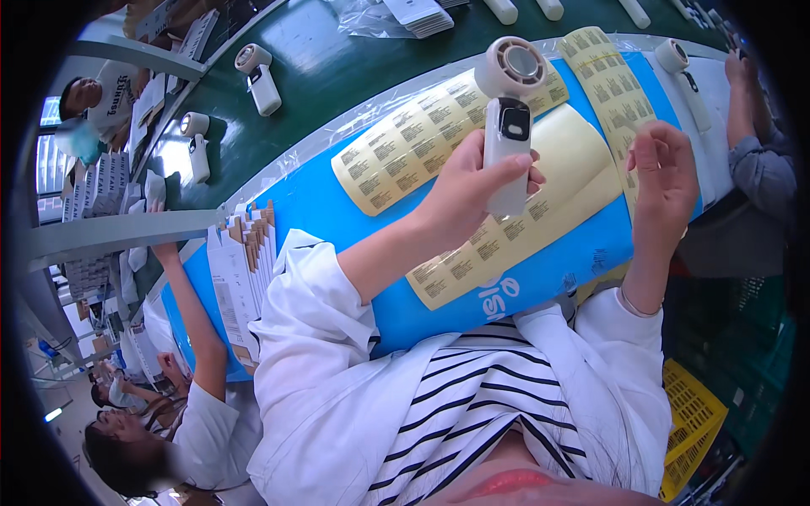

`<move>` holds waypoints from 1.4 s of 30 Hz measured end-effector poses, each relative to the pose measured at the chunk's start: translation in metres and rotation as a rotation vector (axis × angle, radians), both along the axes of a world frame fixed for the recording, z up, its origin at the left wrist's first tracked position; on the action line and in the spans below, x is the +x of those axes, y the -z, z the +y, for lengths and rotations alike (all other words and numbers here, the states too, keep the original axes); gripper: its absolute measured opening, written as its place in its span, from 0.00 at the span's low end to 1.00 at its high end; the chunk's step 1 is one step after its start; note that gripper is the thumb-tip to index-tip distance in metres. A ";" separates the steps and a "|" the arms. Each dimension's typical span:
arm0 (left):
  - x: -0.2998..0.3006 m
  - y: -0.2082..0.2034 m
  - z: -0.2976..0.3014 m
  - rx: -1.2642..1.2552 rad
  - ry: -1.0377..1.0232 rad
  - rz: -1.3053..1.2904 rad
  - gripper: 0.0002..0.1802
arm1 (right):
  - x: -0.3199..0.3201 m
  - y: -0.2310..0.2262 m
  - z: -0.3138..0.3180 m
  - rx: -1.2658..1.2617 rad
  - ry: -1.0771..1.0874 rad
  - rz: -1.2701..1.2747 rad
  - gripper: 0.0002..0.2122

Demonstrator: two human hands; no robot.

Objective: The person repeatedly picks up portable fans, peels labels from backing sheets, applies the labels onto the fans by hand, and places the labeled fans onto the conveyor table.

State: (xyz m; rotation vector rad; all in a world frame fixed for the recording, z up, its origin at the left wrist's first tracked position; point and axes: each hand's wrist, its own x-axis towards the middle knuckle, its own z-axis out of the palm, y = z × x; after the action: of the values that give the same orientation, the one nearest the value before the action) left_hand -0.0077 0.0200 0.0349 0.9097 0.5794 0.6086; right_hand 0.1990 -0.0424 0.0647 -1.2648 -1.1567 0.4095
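Note:
My left hand (474,179) is wrapped round the white handle of a small handheld fan (510,114). The fan stands upright, its round grilled head at the top and a dark glossy panel on the handle facing me. My right hand (664,173) is raised to the right of it, thumb and fingers drawn together; whatever they pinch, if anything, is too small to make out. Under both hands lie yellowish sticker sheets: a printed sheet (396,156) to the left, a partly bare sheet (578,164) below the fan, and a long strip (599,72) beside my right hand.
A blue sheet (312,198) covers the work surface. Other fans (264,88) stand on the green table (329,80). Folded cartons (240,278) lie at the left, near a co-worker's arm (198,312). Another person's sleeve (764,177) is at the right, above a yellow crate (688,422).

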 end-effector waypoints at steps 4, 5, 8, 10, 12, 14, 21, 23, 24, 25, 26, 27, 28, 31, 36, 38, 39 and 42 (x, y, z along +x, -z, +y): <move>-0.006 -0.055 0.009 -0.291 0.017 -0.379 0.25 | -0.035 -0.037 0.004 0.141 -0.248 0.108 0.07; -0.006 -0.068 0.010 -0.349 -0.018 -0.483 0.24 | -0.043 -0.046 0.004 0.186 -0.371 0.177 0.07; -0.005 -0.099 0.003 -0.430 -0.157 -0.497 0.20 | -0.066 -0.056 0.002 0.217 -0.463 0.169 0.07; -0.017 -0.092 0.003 -0.417 -0.096 -0.609 0.18 | -0.078 -0.054 0.005 0.236 -0.466 0.145 0.08; -0.022 -0.087 -0.002 -0.423 -0.087 -0.690 0.15 | -0.086 -0.054 0.006 0.224 -0.457 0.098 0.08; -0.021 -0.092 -0.008 -0.421 -0.156 -0.635 0.16 | -0.089 -0.053 0.006 0.197 -0.450 0.064 0.08; -0.017 -0.091 -0.012 -0.402 -0.269 -0.593 0.19 | -0.093 -0.047 0.008 0.222 -0.390 0.027 0.06; -0.016 -0.091 -0.014 -0.416 -0.295 -0.594 0.19 | -0.095 -0.045 0.010 0.235 -0.377 0.013 0.06; -0.017 -0.091 -0.014 -0.426 -0.320 -0.593 0.20 | -0.095 -0.044 0.011 0.239 -0.373 0.015 0.06; -0.017 -0.090 -0.014 -0.428 -0.322 -0.595 0.20 | -0.096 -0.043 0.011 0.240 -0.372 0.016 0.06; -0.017 -0.089 -0.014 -0.424 -0.316 -0.614 0.19 | -0.096 -0.043 0.011 0.240 -0.372 0.018 0.06; -0.017 -0.088 -0.013 -0.419 -0.310 -0.633 0.19 | -0.096 -0.043 0.012 0.243 -0.371 0.013 0.06; -0.017 -0.088 -0.013 -0.420 -0.314 -0.634 0.19 | -0.096 -0.043 0.013 0.243 -0.372 0.011 0.06; -0.016 -0.087 -0.012 -0.437 -0.335 -0.627 0.18 | -0.096 -0.042 0.015 0.250 -0.361 -0.013 0.07; -0.016 -0.085 -0.009 -0.440 -0.345 -0.641 0.16 | -0.096 -0.039 0.019 0.254 -0.391 0.043 0.07; -0.015 -0.084 -0.010 -0.441 -0.346 -0.639 0.15 | -0.095 -0.038 0.020 0.252 -0.407 0.080 0.07; -0.015 -0.085 -0.010 -0.438 -0.349 -0.630 0.15 | -0.095 -0.037 0.020 0.261 -0.397 0.057 0.07; -0.014 -0.084 -0.009 -0.461 -0.358 -0.642 0.15 | -0.096 -0.037 0.020 0.266 -0.372 0.020 0.06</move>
State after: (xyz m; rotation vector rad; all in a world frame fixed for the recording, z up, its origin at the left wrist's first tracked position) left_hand -0.0216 0.0107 0.1187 0.1446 0.2741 0.9875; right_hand 0.1031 -0.0226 0.1019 -0.8139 -1.3840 0.5211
